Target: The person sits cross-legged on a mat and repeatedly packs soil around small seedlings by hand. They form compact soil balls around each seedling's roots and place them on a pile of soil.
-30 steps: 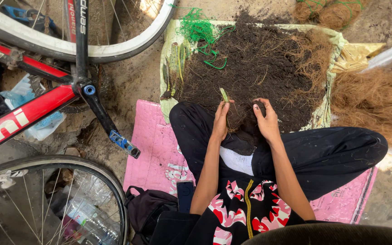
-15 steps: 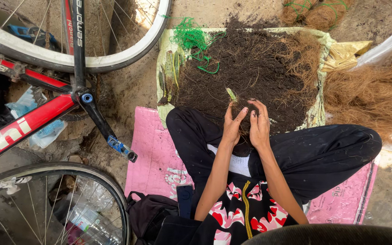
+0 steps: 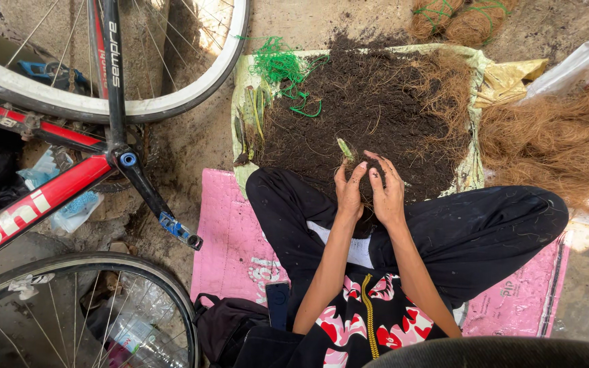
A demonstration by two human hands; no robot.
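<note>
At the near edge of the soil heap (image 3: 369, 102), the left hand (image 3: 348, 194) and right hand (image 3: 388, 191) close together around a small green cutting (image 3: 344, 148), whose thin stem could snap if they press too hard.

Red and black bicycle frame (image 3: 32, 211) occupies the left of the view, with its two wheels above and below it. Pink mat (image 3: 230, 238) lies just right of the frame's pedal crank. Green string (image 3: 281, 65) sits beyond the mat. Brown coconut fibre (image 3: 553, 140) is heaped far right of the frame. Black bag (image 3: 223, 327) rests beside the lower wheel.
</note>
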